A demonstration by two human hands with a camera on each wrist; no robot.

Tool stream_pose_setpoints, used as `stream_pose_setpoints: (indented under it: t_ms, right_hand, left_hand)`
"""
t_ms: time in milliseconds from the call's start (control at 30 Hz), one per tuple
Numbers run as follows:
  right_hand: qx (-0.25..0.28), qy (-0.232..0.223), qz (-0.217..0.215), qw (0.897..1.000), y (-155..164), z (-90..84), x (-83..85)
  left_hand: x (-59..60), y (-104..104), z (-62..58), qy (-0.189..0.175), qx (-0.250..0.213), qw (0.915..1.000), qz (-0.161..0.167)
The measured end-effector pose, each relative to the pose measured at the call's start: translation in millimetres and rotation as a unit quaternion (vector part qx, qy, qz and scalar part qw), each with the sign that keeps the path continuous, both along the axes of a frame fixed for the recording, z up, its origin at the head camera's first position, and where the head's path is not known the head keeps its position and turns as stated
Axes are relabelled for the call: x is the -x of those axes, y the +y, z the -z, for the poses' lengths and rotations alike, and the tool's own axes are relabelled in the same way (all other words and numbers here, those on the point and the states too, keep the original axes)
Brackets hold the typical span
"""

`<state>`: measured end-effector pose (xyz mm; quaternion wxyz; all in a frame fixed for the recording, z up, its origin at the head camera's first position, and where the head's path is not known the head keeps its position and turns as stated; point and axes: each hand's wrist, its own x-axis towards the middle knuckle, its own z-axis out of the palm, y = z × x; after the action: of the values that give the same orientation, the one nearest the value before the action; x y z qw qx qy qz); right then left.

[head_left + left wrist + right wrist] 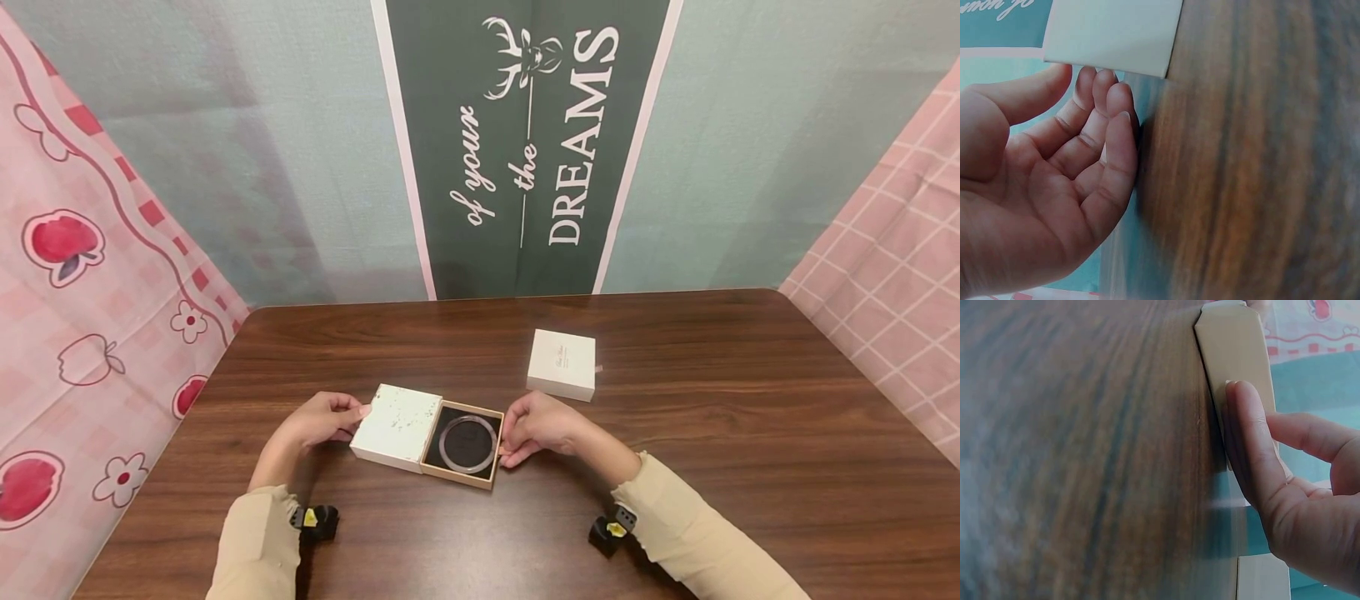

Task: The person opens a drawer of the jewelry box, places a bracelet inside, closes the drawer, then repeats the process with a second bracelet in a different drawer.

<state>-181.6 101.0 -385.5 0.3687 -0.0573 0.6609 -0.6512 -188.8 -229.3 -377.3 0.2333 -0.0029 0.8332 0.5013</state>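
Note:
A white box sleeve (397, 423) with a speckled top lies on the table, its drawer (459, 480) slid partly out to the right. Inside the drawer a pale, shiny bangle (446, 454) rests on black padding. My left hand (327, 419) holds the sleeve's left end, with thumb and fingertips at its edge; in the left wrist view the sleeve (1113, 34) shows above the fingertips. At the drawer's right end, my right hand (542, 423) grips with thumb and fingers. The right wrist view shows those fingers lying along the tan drawer wall (1235, 356).
Behind my right hand sits a second white box (561, 363), closed, with small lettering and a little tab on its right side. The brown wooden table (720, 400) meets a green printed cloth (330, 208) at the back and pink cloths (900, 275) at the sides.

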Motion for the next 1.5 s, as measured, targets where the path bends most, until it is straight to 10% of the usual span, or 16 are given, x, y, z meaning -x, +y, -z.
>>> stream_pose_setpoints:
  t_ms: [1500]
  right_hand:
    - [-0.007, -0.024, 0.013, 1.0, -2.5, -2.6, -4.3]
  left_hand:
    - [0.9, 0.5, 0.5, -0.005, 0.004, 1.0, -0.007]
